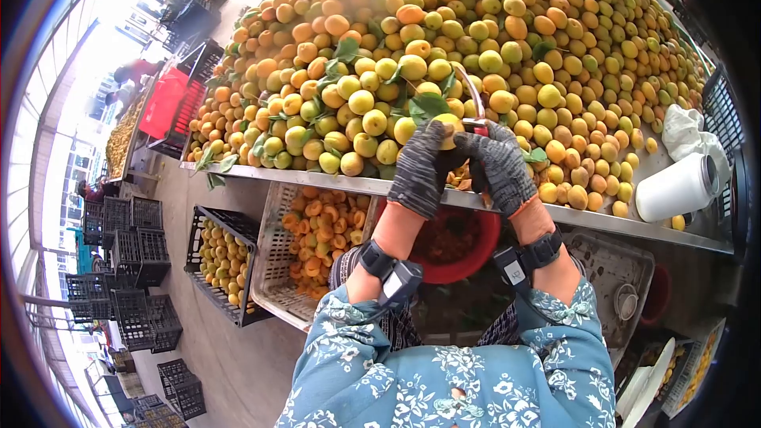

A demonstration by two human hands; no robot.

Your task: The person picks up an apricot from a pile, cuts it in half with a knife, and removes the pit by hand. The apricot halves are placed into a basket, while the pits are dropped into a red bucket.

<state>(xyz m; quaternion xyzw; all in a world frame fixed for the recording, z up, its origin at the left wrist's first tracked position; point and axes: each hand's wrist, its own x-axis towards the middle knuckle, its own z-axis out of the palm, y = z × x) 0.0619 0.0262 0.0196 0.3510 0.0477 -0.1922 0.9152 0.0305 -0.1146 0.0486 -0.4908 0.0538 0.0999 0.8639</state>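
My left hand (pixel 422 170), in a dark grey knitted glove, is closed around a yellow apricot (pixel 449 122). A small knife with a curved blade (pixel 474 93) and a reddish handle is gripped in my right hand (pixel 502 165), gloved the same way. The blade points up and away from me, and the knife's handle end is close beside the fruit. Both hands meet at the metal table's front edge (pixel 349 182), before a large heap of apricots (pixel 380 95) with green leaves. Below them sits a red basin (pixel 452 269) with dark scraps inside.
Left of my legs, a pale crate (pixel 265 265) holds halved apricots and a black crate (pixel 238 222) holds whole ones. On the table's right stands a white tub (pixel 674 189) beside a plastic bag (pixel 690 135). A grey tray (pixel 630 257) lies at lower right. Stacked black crates (pixel 135 257) stand far left.
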